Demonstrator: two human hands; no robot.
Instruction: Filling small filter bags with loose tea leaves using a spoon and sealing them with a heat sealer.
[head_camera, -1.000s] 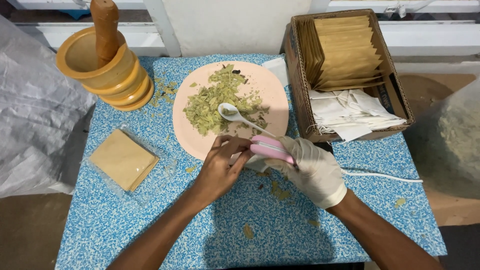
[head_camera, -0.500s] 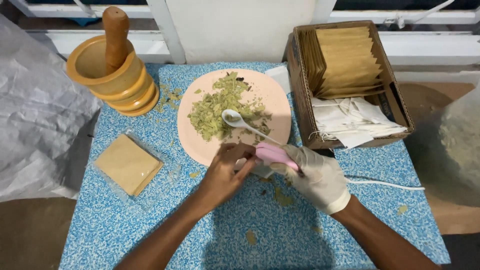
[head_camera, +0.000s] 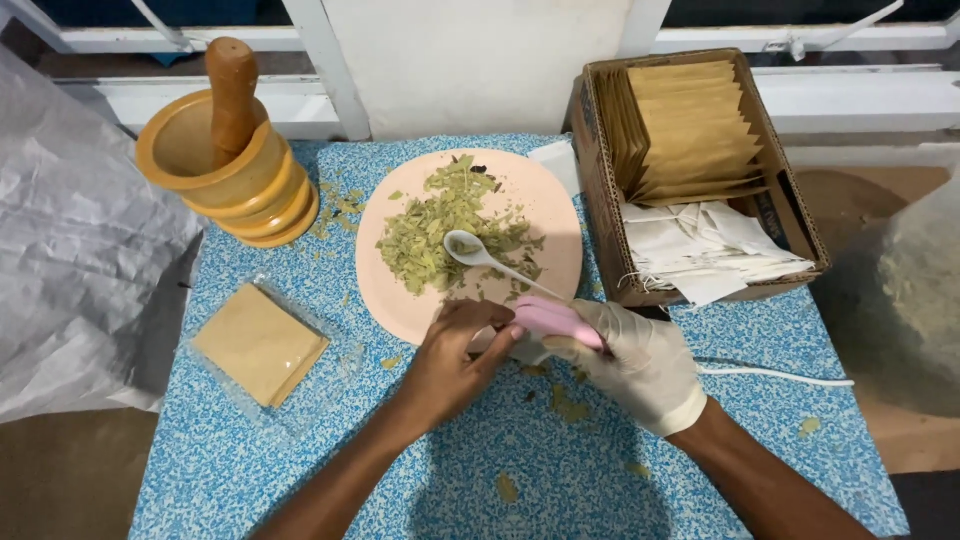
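An open brown cardboard box (head_camera: 600, 180) stands at the right rear of the blue speckled surface (head_camera: 560, 470). In its far half, flat tan paper pouches (head_camera: 695, 125) are filed upright in a row; in its near half lies a heap of small white paper sachets (head_camera: 700, 245). On the left of the surface lies a clear plastic bag holding square tan pouches (head_camera: 260, 343), flat and turned diagonally.

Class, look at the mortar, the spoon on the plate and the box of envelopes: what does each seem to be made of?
Mortar: wood, likely, with turned ridges and a smooth yellow-brown sheen.
Spoon: glossy white, plastic or ceramic; the look leaves it open.
Box: brown cardboard, matte, with raw edges.
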